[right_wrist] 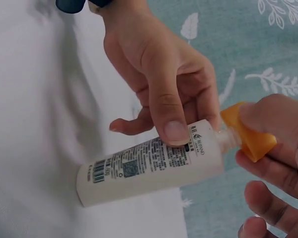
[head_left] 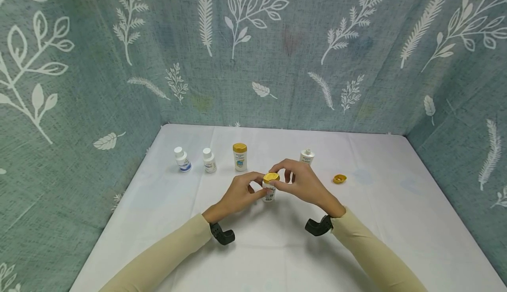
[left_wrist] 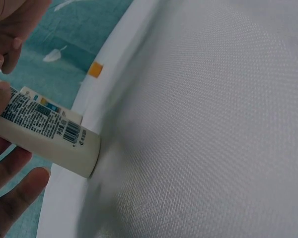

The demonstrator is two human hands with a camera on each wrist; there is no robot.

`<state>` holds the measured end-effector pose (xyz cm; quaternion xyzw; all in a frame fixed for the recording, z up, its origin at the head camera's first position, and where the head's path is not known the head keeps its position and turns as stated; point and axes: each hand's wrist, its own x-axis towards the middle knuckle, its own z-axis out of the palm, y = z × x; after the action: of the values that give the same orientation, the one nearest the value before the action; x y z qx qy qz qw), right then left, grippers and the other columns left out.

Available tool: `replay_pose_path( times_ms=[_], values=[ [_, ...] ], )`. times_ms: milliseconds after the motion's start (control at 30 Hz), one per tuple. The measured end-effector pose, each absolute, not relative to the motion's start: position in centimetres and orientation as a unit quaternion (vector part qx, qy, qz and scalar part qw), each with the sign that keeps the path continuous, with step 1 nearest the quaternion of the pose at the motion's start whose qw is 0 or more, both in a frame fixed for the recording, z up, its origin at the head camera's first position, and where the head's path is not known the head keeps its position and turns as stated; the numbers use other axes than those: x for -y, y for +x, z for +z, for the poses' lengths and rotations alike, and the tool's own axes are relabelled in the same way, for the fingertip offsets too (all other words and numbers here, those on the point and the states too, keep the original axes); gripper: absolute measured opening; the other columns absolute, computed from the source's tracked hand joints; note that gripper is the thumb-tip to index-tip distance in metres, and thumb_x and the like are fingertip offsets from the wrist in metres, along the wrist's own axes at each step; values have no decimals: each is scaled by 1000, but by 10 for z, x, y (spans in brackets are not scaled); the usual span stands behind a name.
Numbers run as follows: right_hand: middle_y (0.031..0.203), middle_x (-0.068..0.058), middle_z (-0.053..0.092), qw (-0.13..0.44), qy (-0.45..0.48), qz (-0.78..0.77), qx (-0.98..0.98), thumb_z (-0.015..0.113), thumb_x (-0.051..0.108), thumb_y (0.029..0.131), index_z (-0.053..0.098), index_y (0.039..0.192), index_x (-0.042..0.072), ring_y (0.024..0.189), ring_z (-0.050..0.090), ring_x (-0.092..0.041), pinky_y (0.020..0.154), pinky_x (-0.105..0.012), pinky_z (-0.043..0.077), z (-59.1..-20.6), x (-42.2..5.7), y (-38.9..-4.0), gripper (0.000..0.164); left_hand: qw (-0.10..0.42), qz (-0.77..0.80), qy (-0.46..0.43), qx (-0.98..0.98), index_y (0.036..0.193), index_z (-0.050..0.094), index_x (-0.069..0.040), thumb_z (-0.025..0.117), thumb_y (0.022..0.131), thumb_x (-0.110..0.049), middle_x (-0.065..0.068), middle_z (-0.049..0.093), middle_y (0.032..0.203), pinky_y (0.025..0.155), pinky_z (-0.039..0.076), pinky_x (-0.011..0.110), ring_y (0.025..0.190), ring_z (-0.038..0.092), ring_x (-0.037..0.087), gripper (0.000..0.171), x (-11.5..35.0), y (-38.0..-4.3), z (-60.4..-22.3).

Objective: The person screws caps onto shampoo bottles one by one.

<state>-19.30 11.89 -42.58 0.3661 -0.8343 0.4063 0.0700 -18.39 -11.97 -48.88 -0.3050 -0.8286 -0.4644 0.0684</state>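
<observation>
As I view it remotely, a white bottle (head_left: 269, 197) stands at the frame's centre on the counter (head_left: 261, 261); the left hand (head_left: 240, 190) clamps thumb and fingers on its body, presumably to steady it, while the right hand (head_left: 303, 182) pinches a yellow cap (right_wrist: 248, 134) aslant over the partly visible neck. Right of centre are a bare-necked bottle (head_left: 307, 156) and a loose yellow cap (head_left: 339, 179), which I judge a pair; left of centre stand three capped bottles (head_left: 209, 164), apparently kept clear of the hands. White cloth (head_left: 372, 221) covers the counter; leaf-printed teal fabric (head_left: 285, 58) encloses its back and sides.
</observation>
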Motion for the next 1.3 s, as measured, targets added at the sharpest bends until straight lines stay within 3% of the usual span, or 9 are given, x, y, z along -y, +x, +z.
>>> replay_pose_path(
  times_ms=[667, 900, 1033, 1167, 1300],
  values=[
    [108, 14, 69, 19, 381, 362, 850, 76, 24, 96, 75, 118, 24, 76, 56, -7, 59, -27, 49, -421, -124, -195, 22, 68, -463, -311, 827, 121, 72, -12, 81, 92, -21, -3, 73, 111, 66, 57, 26, 99, 68, 15, 32, 120, -186, -491],
    [98, 16, 69, 38, 361, 368, 856, 84, 31, 89, 75, 105, 24, 73, 57, -9, 55, -27, 46, -424, -120, -193, 19, 71, -467, -308, 826, 116, 73, -12, 82, 91, -23, -4, 74, 107, 65, 57, 27, 96, 68, 13, 29, 120, -185, -492],
    [97, 14, 69, 48, 352, 371, 858, 87, 36, 85, 73, 102, 22, 72, 57, -12, 56, -26, 46, -425, -119, -192, 25, 71, -466, -306, 827, 116, 73, -13, 81, 92, -25, -5, 73, 105, 64, 57, 26, 94, 66, 10, 28, 119, -186, -492],
    [106, 9, 69, 57, 360, 370, 854, 85, 39, 87, 74, 111, 20, 73, 56, -12, 59, -28, 48, -423, -122, -192, 32, 77, -466, -312, 825, 115, 72, -12, 81, 92, -24, -5, 73, 105, 63, 57, 26, 94, 66, 10, 27, 119, -187, -492],
    [117, 7, 69, 48, 382, 378, 842, 77, 31, 95, 72, 124, 20, 75, 56, -9, 60, -32, 52, -419, -127, -193, 31, 76, -467, -314, 823, 113, 72, -12, 83, 90, -21, -4, 73, 105, 63, 57, 26, 94, 67, 11, 27, 120, -186, -492]
  ],
)
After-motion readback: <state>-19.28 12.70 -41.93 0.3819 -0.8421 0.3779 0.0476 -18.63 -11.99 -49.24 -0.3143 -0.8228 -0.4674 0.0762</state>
